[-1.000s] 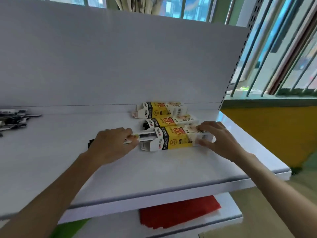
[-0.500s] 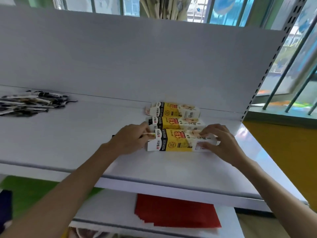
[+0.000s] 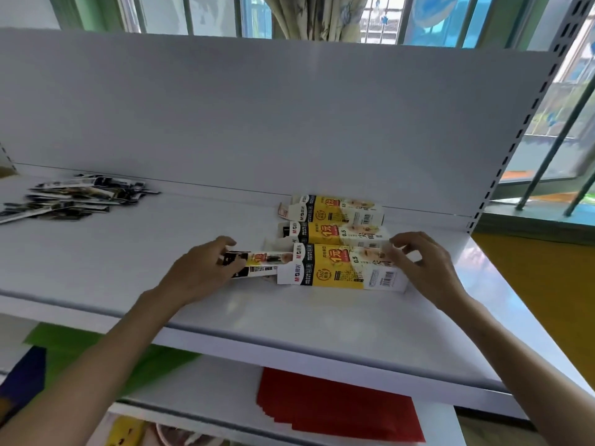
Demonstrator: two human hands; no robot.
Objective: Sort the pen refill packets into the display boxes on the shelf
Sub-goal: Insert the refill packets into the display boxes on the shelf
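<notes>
Three yellow-and-white display boxes lie side by side on the white shelf: a far box, a middle box and a near box. My left hand grips a few refill packets whose right ends sit in the near box's open left end. My right hand rests its fingers on the near box's right end, steadying it. A loose pile of black-and-white refill packets lies at the shelf's far left.
The white back panel rises just behind the boxes, with a slotted upright at the right. A lower shelf holds red sheets and green sheets. Windows and a curtain are behind.
My left hand has drawn back leftwards, so more of the packets shows outside the near box's left end. The view has swung left, showing the packet pile. My right hand stays on the box.
</notes>
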